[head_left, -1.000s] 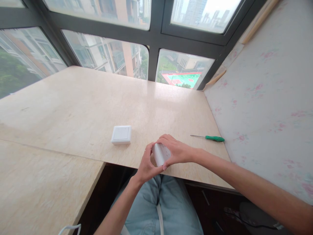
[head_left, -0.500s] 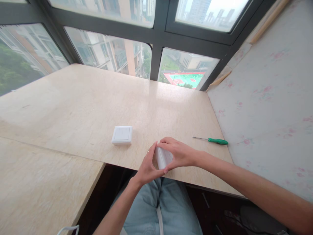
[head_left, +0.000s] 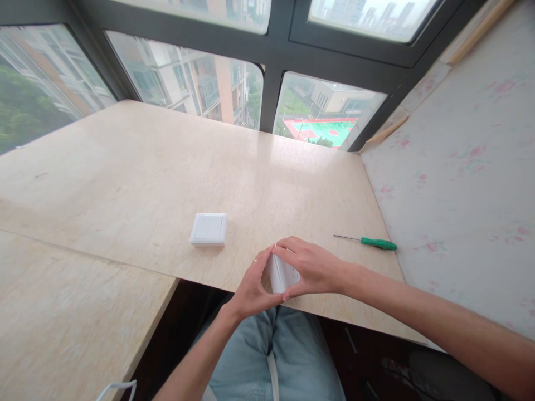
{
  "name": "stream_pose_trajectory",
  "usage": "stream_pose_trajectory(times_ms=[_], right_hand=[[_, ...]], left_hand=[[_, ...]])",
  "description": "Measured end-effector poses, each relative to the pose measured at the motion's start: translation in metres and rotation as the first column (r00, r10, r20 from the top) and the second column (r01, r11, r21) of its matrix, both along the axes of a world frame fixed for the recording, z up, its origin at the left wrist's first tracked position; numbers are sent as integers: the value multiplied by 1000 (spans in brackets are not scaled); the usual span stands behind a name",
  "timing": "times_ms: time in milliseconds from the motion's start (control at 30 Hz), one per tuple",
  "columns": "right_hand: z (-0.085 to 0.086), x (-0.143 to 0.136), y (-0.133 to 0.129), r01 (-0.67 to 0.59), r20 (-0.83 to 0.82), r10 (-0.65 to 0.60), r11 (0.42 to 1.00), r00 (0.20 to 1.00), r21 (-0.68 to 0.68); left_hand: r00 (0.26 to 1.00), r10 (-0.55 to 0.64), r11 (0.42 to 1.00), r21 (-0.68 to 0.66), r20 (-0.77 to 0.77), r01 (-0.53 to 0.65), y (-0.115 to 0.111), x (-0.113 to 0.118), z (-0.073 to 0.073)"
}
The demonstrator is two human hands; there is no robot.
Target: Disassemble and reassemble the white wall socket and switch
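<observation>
A white wall socket (head_left: 283, 275) with small slots in its face stands tilted near the front edge of the tabletop, held between both hands. My left hand (head_left: 253, 285) grips its left side, thumb at the lower end and fingertips at the upper end. From the right, my right hand (head_left: 310, 268) curls around it in the same way and covers part of the face. To the left of the hands, a white wall switch (head_left: 208, 229) on a square box lies face up. A green-handled screwdriver (head_left: 378, 243) rests to the right, its shaft pointing left.
The beige tabletop (head_left: 175, 172) reaches back to dark window frames (head_left: 270, 94). A wall with floral paper (head_left: 455, 195) bounds the right side. A second beige surface (head_left: 79, 312) joins at the left front, with a white cable (head_left: 121, 385) at its edge.
Both hands keep hold of the socket with almost the same grip. The view has shifted slightly, so the screwdriver and the hands appear a little further right.
</observation>
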State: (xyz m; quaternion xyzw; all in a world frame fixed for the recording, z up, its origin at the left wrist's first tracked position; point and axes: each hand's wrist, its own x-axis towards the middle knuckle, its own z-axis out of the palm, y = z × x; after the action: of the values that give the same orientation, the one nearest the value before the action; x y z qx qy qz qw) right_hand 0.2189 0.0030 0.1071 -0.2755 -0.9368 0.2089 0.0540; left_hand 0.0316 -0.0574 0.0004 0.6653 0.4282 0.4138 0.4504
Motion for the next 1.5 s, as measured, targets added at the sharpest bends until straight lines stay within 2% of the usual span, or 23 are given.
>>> stream_pose_trajectory(times_ms=[200,400,667,967,1300,1500], right_hand=[[-3,3,6,-24,-51,22,999,998,-36],[-4,6,5,-29,-68,28,999,997,-15],[-5,2,10,-55,10,56,998,998,-38],[2,-11,25,-96,167,113,990,979,-103],[6,-12,34,-69,193,99,986,976,-155],[10,-17,44,-125,224,168,973,960,-195]], left_hand=[[1000,-11,1000,-6,7,11,0,0,1],[1000,-14,1000,6,2,14,0,1,0],[999,-35,999,32,7,35,1,3,8],[999,-35,999,-36,-29,34,0,3,12],[999,-26,997,-80,-24,24,-2,5,12],[1000,-28,996,-81,-6,28,0,6,21]])
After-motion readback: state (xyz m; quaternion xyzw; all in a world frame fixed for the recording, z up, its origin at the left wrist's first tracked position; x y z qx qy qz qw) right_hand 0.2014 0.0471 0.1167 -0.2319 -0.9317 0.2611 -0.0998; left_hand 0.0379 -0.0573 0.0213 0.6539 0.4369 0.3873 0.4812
